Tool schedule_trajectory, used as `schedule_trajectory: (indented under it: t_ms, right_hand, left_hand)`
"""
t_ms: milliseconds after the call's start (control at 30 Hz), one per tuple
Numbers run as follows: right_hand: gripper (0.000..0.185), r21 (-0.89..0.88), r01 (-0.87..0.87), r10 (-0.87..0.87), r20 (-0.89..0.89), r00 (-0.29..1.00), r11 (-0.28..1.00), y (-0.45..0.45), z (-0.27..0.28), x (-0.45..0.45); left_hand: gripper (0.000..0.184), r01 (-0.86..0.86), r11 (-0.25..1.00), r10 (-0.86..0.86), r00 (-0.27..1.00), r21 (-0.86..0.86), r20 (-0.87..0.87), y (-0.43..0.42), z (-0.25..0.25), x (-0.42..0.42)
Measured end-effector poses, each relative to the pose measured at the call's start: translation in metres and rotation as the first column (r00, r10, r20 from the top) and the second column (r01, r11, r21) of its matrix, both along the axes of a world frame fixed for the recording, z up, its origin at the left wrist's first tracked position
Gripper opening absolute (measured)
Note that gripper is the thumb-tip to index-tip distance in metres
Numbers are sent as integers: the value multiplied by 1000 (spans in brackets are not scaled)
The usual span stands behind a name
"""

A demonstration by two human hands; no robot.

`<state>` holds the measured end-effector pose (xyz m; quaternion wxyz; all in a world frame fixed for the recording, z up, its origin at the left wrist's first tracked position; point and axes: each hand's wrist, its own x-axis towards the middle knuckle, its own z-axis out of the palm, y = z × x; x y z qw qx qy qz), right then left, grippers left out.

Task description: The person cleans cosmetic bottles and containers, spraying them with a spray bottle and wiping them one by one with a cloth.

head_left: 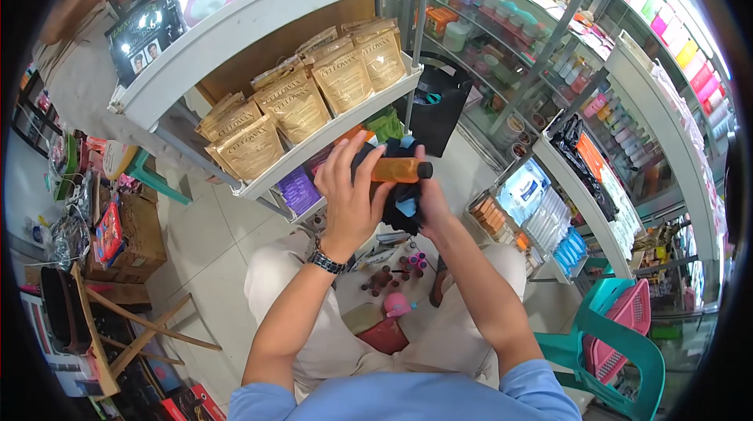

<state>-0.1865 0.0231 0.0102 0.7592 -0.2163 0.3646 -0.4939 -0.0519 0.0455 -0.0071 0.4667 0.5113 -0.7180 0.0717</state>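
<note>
Above my knees, my left hand has its thumb and index finger around the base end of an amber bottle with a black cap. The bottle lies sideways, its cap pointing right. My right hand grips a dark cloth with light blue patches, bunched under and behind the bottle. The right thumb is close to the cap; whether it touches is unclear. Most of the right fingers are hidden by the cloth. Below, between my legs, stand several small dark bottles and a pink round object.
Ahead is a white shelf rack with gold pouches. A black bag stands beside glass display cases. At right are a shelf of packets and a green chair; at left, a folding wooden stand and cardboard boxes.
</note>
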Motion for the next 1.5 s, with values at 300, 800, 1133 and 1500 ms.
schedule_trajectory:
  t_ms: [300,800,1133,1500]
  right_hand:
    - [27,-440,-39,-213,-509,834,897,-24,-48,-16]
    - [42,-415,-24,-281,-657,699,909,-92,-36,-102]
    - [41,-320,-332,-255,-940,226,887,-103,-46,-141]
    - [33,-171,-494,-150,-985,83,852,-132,-66,-154]
  left_hand:
    - [48,194,981,-189,969,-19,159,1,-6,-6]
    - [30,514,472,-272,857,716,-437,-1,-142,-52]
    - [7,257,724,-605,681,640,412,-19,-321,-139]
    - [14,293,598,-765,486,746,422,-46,-388,-144]
